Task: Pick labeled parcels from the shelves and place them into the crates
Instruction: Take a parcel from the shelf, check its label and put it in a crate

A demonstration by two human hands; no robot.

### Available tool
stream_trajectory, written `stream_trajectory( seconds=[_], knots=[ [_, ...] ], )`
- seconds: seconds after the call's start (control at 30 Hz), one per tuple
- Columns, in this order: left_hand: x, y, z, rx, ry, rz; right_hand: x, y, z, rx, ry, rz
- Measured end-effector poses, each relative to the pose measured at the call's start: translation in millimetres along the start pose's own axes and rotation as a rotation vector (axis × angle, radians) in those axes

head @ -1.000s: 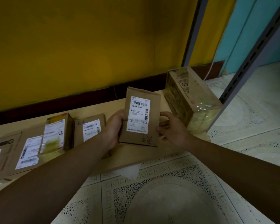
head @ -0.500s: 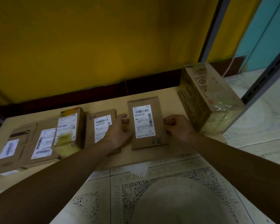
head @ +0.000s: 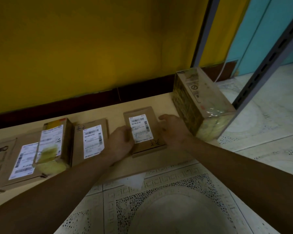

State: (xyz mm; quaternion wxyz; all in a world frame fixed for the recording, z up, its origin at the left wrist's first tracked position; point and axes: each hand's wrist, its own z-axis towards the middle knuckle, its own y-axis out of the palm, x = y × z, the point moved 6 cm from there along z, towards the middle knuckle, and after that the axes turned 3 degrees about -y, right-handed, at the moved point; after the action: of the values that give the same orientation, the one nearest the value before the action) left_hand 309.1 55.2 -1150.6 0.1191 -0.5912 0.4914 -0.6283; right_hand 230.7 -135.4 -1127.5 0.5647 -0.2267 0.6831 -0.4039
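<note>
A small parcel (head: 145, 132) in brown card, with a white barcode label on top and dark handwriting at its near end, lies flat on the pale shelf (head: 112, 110) close to the front edge. The left hand (head: 120, 141) is curled against the parcel's left side, thumb over the edge of the label. The right hand (head: 172, 129) is curled against its right side, so the parcel is clasped between the two hands. The view is a little blurred, and how far the fingers reach under the parcel cannot be told. Just right of the parcel, behind the right hand, stands a big box (head: 201, 105) wrapped in shiny tape. Just left of the parcel, beyond the left hand, lies a second labelled parcel (head: 90, 141), then a thicker box (head: 52, 142) with yellowish tape, then a wide flat parcel (head: 22, 159). Behind the parcel rises a yellow wall (head: 91, 48); in front of it, below the shelf, is patterned floor tile (head: 176, 208).
</note>
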Motion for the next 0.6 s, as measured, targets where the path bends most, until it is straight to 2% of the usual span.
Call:
stream_trajectory(
  seconds=[0.07,0.17,0.3,0.37,0.47,0.53,0.6],
  knots=[
    [14,-6,2,0.085,0.113,0.176,-20,-40,-1,0.136,-0.108,-0.116],
    [34,-5,6,0.105,0.201,0.309,-36,-104,-4,0.363,-0.177,-0.220],
    [68,14,9,0.064,0.256,0.307,-8,-140,-14,0.373,-0.071,-0.439],
    [87,29,7,0.026,0.297,0.218,20,-139,-16,0.271,0.057,-0.491],
    [111,51,6,-0.053,0.268,0.006,52,-131,-16,0.129,0.245,-0.400],
    [129,60,10,-0.071,0.218,-0.143,56,-129,-15,0.129,0.247,-0.364],
    [146,63,16,-0.063,0.108,-0.389,53,-133,-14,0.182,0.184,-0.257]
  ],
)
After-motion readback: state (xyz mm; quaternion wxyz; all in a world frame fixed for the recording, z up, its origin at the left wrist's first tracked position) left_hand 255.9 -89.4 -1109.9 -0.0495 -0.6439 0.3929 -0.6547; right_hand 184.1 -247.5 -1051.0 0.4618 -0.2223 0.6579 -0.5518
